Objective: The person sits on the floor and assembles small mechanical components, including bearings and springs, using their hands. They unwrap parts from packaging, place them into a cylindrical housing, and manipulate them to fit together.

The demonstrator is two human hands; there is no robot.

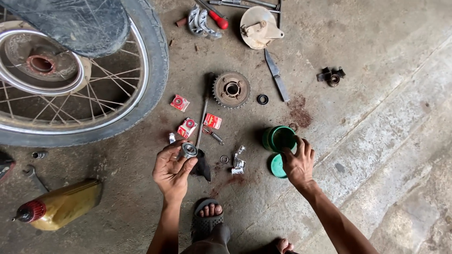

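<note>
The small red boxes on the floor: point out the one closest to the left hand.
The red box just above the left hand, which holds a metal bearing. The other two lie farther up and right.

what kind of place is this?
Likely a motorcycle repair spot, working on a bare concrete floor: spoked wheel, sprocket, left hand holding a bearing.

Left hand (173,170) holds metal bearing (189,150) in fingertips, just below red boxes (187,127). Right hand (298,162) reaches into open green tub (278,138), right of bearing; green lid (278,165) under palm. Sprocket (231,89) above bearing, black ring (262,99) beside it. Spoked wheel (75,75) far left of bearing. Yellow oil bottle (61,205) lower left, lying on concrete floor (376,117). Sandalled foot (207,218) below bearing.
</note>
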